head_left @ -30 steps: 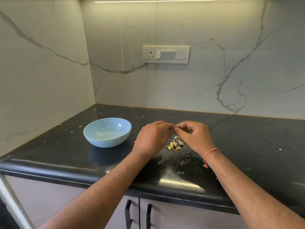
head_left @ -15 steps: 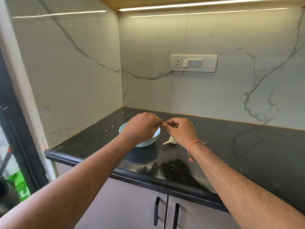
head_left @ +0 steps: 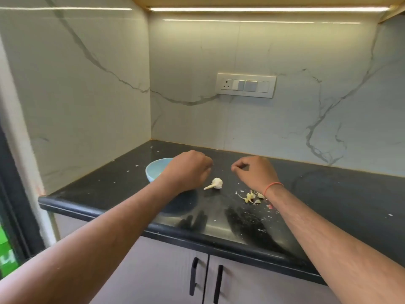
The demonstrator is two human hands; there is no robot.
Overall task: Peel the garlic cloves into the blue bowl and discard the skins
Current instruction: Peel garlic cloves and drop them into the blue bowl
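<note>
While both hands hovered mid-frame over the black counter (head_left: 328, 194) | left hand (head_left: 188, 172) curled, covering right part of blue bowl (head_left: 154, 170), hold unclear | right hand (head_left: 254, 172) fingers curled, contents can't tell | garlic bulb (head_left: 215, 183) between hands | skins (head_left: 251, 197) by right wrist | switch panel (head_left: 246, 85) upper center wall

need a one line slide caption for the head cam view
Two hands, left and right, hover over a black counter with a blue bowl, a garlic bulb and skins.
</note>
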